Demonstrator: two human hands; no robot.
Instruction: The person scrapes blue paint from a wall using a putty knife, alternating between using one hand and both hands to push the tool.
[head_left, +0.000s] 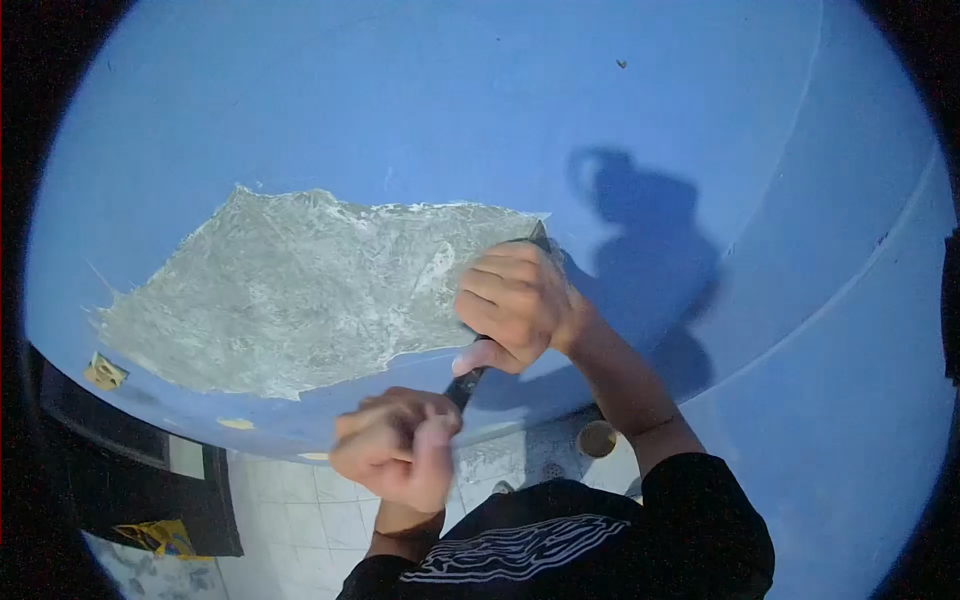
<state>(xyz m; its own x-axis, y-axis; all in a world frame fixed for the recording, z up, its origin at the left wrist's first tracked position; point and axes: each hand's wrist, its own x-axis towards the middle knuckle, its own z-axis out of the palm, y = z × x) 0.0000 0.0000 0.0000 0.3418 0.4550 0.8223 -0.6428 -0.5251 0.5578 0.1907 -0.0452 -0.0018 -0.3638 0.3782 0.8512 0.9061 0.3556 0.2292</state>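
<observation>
Both my hands are closed on one dark scraper (466,388), which slants up and to the right across the wall. My left hand (398,445) wraps round its lower end and is slightly blurred. Higher up, my right hand (515,305) grips it close to the blade, with the thumb along the handle. The dark tip of the blade shows just above my right hand, at the upper right corner of a bare grey patch (290,290). Ragged edges of blue paint (420,100) surround this patch.
A round container (597,439) stands on the tiled floor (310,510) below. At the lower left are a dark piece of furniture (95,430) and a yellow bag (165,537). A beige object (104,372) is at the wall's left. Shadows fall right of my arm.
</observation>
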